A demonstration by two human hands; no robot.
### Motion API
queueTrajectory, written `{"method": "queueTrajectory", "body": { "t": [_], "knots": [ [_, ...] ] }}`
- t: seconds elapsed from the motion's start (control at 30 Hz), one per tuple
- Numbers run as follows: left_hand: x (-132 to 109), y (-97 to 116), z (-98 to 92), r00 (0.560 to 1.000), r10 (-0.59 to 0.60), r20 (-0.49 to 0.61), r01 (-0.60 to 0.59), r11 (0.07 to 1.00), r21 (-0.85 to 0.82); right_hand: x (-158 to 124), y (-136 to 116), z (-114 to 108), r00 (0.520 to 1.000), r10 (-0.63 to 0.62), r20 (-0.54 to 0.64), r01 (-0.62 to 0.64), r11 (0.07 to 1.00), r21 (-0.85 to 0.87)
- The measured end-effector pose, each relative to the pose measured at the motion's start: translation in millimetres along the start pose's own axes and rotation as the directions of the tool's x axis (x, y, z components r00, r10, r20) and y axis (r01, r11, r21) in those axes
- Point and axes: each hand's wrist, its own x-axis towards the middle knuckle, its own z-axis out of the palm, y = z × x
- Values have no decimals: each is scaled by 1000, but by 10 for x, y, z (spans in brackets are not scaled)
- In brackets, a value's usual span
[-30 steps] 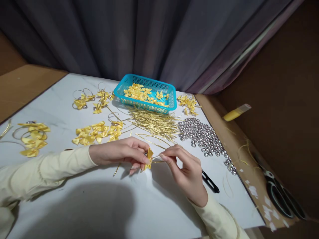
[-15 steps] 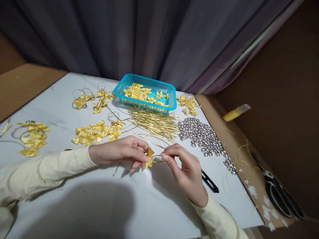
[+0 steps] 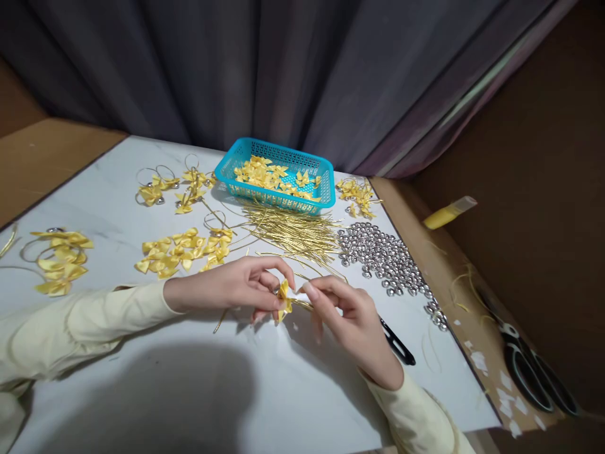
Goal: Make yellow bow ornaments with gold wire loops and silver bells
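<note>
Left hand (image 3: 231, 287) is gripping a yellow bow (image 3: 283, 301) between thumb and fingers, while the right hand (image 3: 352, 321) is bending its fingers about the gold wire (image 3: 302, 304) coming out of that bow; whether they are pinching it I cannot tell. Behind everything a dark curtain (image 3: 212, 69) is hanging, and the white table top (image 3: 302, 384) is spreading toward the person, giving both forearms room on the near side. Along its right edge a brown surface (image 3: 442, 277) is showing. A blue basket (image 3: 274, 193) is standing near the far edge, holding more bows. Just in front, gold wires (image 3: 293, 233) are lying in a pile; silver beads (image 3: 382, 255) are crowding the right edge. Scissors (image 3: 534, 359) are resting past that edge, beside paper scraps (image 3: 479, 362). Bow clusters (image 3: 179, 252) are lying left of the basket, some carrying wire loops. A yellow tube (image 3: 449, 213) is showing beyond the right edge, and a black tool (image 3: 401, 347) is jutting out from behind the right hand. Between the hands, the held bow is hovering over the table's middle, well inside every edge.
</note>
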Motion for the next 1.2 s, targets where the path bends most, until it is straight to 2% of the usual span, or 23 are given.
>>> {"method": "queueTrajectory", "body": {
  "t": [0.1, 0.27, 0.4, 0.57, 0.67, 0.87, 1.03, 1.13, 1.2],
  "knots": [
    [-10, 2, 21, 1000, 10, -14, -9, 998, 57, 0, 0, 2, 993, 77, 91, -78, 997, 4],
    [-12, 12, 36, 1000, 0, -25, 3, 996, 90, 3, -11, 4, 980, 98, 172, -97, 995, -11],
    [-5, 25, 13, 1000, 10, 18, -11, 999, 33, 4, -18, -13, 977, 66, 204, -70, 997, 13],
    [3, 27, 1, 997, -31, 69, 36, 997, -67, 6, -14, -45, 982, 9, 190, -7, 1000, -12],
    [1, 24, -5, 997, -31, 74, 36, 997, -62, -5, -14, -51, 979, -6, 206, -1, 1000, 31],
    [-24, 54, -23, 998, -3, 67, -10, 981, 196, -19, -31, -43, 979, -61, 196, 58, 998, 18],
    [-40, 97, 14, 998, 44, 39, -55, 942, 331, -30, -40, -46, 973, -94, 212, 96, 995, 3],
    [-61, 114, 33, 995, 94, 16, -89, 850, 519, -40, -35, -50, 965, -114, 238, 122, 992, -19],
    [-82, 121, 41, 984, 174, 44, -162, 757, 633, -34, -35, -53, 957, -162, 240, 180, 982, -55]
  ]
}}
